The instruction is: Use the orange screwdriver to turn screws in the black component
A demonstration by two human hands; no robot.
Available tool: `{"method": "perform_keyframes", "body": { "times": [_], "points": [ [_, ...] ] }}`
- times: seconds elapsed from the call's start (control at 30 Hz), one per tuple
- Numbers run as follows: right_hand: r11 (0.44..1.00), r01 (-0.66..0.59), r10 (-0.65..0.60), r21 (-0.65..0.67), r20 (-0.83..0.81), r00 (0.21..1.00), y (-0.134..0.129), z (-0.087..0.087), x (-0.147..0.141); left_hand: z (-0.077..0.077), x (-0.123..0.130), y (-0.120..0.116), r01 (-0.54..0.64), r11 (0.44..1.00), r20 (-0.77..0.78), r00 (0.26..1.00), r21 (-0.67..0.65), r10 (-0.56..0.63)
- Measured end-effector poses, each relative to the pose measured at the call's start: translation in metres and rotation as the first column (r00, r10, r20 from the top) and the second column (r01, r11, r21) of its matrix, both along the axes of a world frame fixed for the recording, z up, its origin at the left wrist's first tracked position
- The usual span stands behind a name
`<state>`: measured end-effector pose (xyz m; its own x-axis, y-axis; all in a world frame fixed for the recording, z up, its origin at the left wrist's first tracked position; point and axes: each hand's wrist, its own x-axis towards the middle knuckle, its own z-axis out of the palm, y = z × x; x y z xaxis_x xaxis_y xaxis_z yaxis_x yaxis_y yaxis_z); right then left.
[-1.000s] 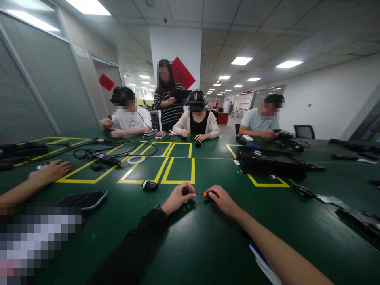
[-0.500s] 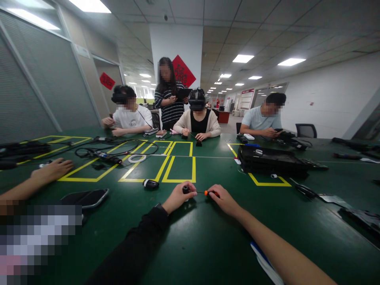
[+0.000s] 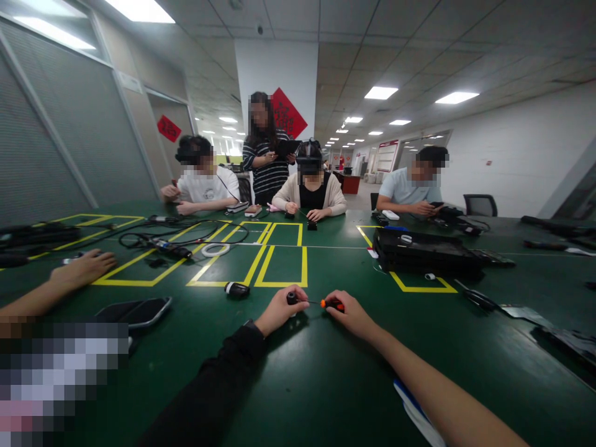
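My right hand [image 3: 349, 311] is closed round the handle of a screwdriver [image 3: 325, 303], orange and black with a thin metal shaft pointing left. The shaft reaches to the fingertips of my left hand [image 3: 280, 309]. Those fingers are wrapped round a small black cylindrical piece [image 3: 291, 298], whose dark round end shows above the thumb. Where the screwdriver's tip meets it is hidden by my fingers. Both hands rest low over the green table [image 3: 298, 379]. A black and white cylindrical object [image 3: 236, 289] lies to the left of my left hand.
Stacked black trays [image 3: 428, 251] stand at the right. Cables [image 3: 172, 247] and a white ring [image 3: 215, 249] lie at the left, among yellow tape outlines [image 3: 305, 267]. A neighbour's hand [image 3: 90, 267] rests at the far left near a dark flat device [image 3: 135, 311]. Several people are across the table.
Both hands keep nearly the same place and grip. The screwdriver's handle looks slightly turned in my right hand, its orange marks showing differently.
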<state>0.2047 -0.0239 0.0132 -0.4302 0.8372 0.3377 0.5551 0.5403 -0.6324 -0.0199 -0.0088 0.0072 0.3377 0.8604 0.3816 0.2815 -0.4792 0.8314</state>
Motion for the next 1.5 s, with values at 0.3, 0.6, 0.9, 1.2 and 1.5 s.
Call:
{"method": "perform_keyframes", "body": {
  "times": [0.3,0.6,0.9,1.2,1.5],
  "points": [
    [1.0,0.008,-0.008,-0.016,0.022,1.0,-0.001,0.0035,-0.0006,0.0024,0.0004,-0.002,0.003,1.0,0.008,1.0,-0.017,-0.002],
    [0.999,0.021,-0.022,-0.05,-0.036,0.999,-0.0035,0.0051,-0.0007,0.0042,0.0002,-0.0031,-0.019,1.0,0.007,1.0,-0.003,0.019],
    [1.0,0.002,-0.002,0.004,-0.016,1.0,-0.0016,0.0028,-0.0017,0.0009,-0.0006,-0.0013,-0.011,1.0,0.012,1.0,-0.006,0.011],
    [0.999,-0.002,0.001,-0.04,-0.017,1.0,-0.0026,0.0036,-0.0007,0.0009,-0.0006,-0.0013,-0.002,1.0,0.016,1.0,0.002,0.002],
    [0.999,0.005,-0.006,-0.038,-0.023,1.0,-0.0041,0.0056,-0.002,0.0019,-0.0003,-0.0018,-0.02,1.0,0.006,1.0,0.011,0.02]
  ]
}}
